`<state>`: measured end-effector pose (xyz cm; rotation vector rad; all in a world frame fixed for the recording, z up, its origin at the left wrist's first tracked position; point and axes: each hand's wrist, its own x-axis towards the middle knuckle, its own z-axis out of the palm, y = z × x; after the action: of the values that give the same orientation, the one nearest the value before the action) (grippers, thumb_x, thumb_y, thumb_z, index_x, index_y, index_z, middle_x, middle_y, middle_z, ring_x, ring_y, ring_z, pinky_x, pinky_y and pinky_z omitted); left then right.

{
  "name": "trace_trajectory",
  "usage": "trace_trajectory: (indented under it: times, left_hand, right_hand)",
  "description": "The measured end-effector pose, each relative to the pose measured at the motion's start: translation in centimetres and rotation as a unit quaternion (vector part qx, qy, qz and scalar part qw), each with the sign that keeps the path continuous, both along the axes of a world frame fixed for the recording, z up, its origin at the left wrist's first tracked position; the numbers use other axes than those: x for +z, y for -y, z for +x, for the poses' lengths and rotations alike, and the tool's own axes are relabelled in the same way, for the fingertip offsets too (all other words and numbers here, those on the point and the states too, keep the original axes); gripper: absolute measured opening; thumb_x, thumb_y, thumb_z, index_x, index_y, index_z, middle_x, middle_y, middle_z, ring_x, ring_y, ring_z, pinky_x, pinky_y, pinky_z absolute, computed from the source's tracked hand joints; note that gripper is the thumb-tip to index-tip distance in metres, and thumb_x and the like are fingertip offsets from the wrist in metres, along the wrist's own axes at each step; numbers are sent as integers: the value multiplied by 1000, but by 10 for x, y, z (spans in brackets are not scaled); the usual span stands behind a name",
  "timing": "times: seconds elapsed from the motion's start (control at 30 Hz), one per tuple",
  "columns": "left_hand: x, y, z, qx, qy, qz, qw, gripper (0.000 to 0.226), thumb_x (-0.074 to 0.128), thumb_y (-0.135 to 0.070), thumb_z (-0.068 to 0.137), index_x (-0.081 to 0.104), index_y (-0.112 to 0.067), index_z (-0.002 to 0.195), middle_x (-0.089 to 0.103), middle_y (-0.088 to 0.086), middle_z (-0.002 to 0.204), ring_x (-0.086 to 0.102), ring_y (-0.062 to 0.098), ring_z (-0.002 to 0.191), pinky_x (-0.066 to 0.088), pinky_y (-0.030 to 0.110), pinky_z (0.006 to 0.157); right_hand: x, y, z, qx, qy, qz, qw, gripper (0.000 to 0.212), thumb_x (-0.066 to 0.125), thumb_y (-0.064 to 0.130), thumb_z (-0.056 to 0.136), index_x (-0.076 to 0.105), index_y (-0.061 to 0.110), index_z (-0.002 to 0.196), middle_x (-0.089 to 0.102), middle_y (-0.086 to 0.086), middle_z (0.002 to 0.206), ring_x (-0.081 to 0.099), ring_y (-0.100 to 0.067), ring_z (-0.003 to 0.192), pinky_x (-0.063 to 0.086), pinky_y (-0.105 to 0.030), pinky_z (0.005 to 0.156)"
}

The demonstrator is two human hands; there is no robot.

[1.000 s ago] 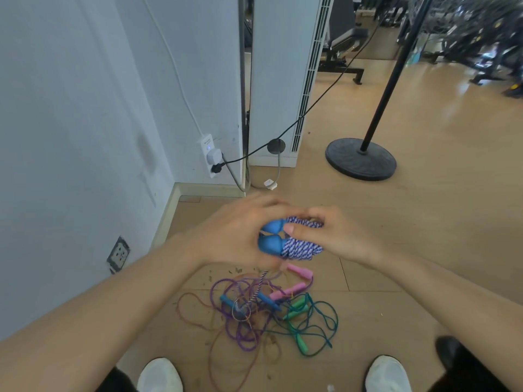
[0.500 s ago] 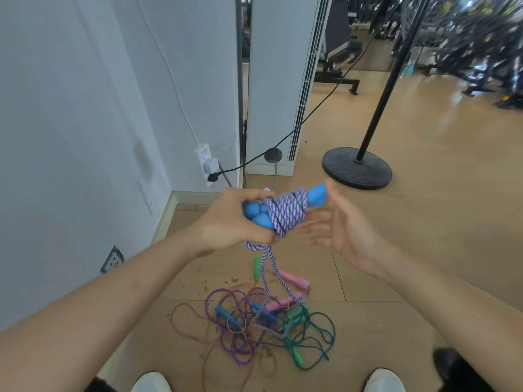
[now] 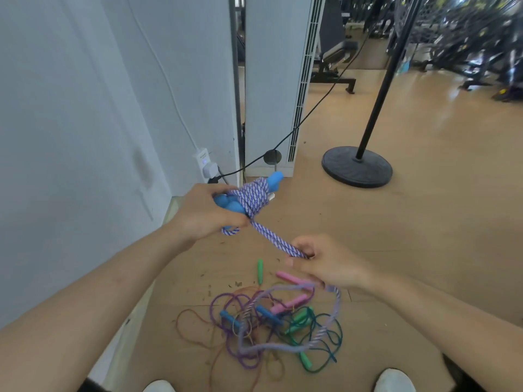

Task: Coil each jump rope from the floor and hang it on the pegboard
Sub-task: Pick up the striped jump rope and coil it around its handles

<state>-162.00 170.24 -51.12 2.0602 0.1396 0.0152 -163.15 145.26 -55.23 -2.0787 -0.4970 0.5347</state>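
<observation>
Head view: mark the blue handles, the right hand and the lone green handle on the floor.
blue handles point(image 3: 230, 206), head view, lower ends gripped by the left hand point(image 3: 203, 216)
right hand point(image 3: 331, 264), head view, middle of the hand, pinching the striped rope point(image 3: 278, 241)
green handle point(image 3: 259, 271), head view, mid-length

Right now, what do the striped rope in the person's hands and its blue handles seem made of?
The striped rope: probably braided textile cord, matte; a purple-and-white weave shows, and it runs between the left hand and the right hand. The blue handles: likely foam or soft rubber, matte; rounded ends, no glare. Which of the two, I cannot tell.
</observation>
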Motion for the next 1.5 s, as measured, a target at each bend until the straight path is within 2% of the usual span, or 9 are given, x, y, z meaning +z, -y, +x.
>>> trace_trajectory:
  times: [0.13,0.57,0.77,0.87,0.97,1.07,1.23,1.37,1.5]
  left_hand:
    - [-9,-19,6,9,34,275,961,72,87,-25,51,68,-26,120,70,-4,90,67,17,80,56,30,74]
    - [-49,30,-16,-354,203,436,802,70,76,-32,65,51,-31,131,54,-8,109,53,18,97,45,33,63]
    - [-45,37,-23,-395,224,332,827,63,79,-17,69,57,-29,127,54,-14,109,52,13,96,50,36,76]
    - [-35,37,-33,-350,117,112,923,64,86,-2,64,65,-22,121,66,-10,106,65,11,95,54,27,79]
    - [-21,35,-35,-287,21,-74,955,70,85,11,63,66,-21,122,73,0,107,72,19,94,61,35,74]
    - [-16,32,-32,-255,-5,-175,951,62,86,-7,58,70,-24,116,73,-3,103,69,12,90,56,26,71]
    - [-16,33,-29,-221,-35,-317,922,22,75,-8,66,72,-22,82,63,-6,79,57,7,72,47,19,67]
    - [-17,31,-22,-160,-84,-432,884,51,87,-25,57,64,-12,101,62,1,98,60,10,79,53,22,72]
    - [-11,33,-18,-83,-87,-488,864,37,75,-26,74,63,-14,106,68,-1,98,59,9,76,55,19,66]
  right_hand:
    - [14,7,0,66,142,-70,985,16,62,19,96,65,4,92,44,9,59,40,-1,52,31,-17,54]
    - [50,39,45,15,258,-16,966,10,78,20,83,70,16,86,66,7,71,57,0,63,39,-10,60]
    - [46,56,73,11,202,-27,979,11,78,22,83,72,14,88,72,3,75,58,-1,65,41,-12,65]
    - [41,62,82,-13,186,-13,982,8,76,21,85,73,14,87,72,10,75,60,3,65,47,-14,62]
    - [33,68,91,-56,165,17,985,5,73,24,87,71,20,86,69,0,71,55,-5,57,48,-21,52]
    - [27,71,98,-78,145,26,986,13,71,31,89,73,19,93,68,-15,77,52,-19,60,48,-25,55]
    - [23,72,98,-62,127,11,990,15,67,29,93,73,17,99,58,10,57,49,-12,54,47,-25,58]
    - [19,67,94,-42,108,-18,993,18,63,29,95,71,17,107,57,10,60,50,-8,55,48,-27,60]
    - [13,56,84,21,78,-47,996,12,60,25,97,66,30,106,56,3,74,52,-1,59,48,-23,61]
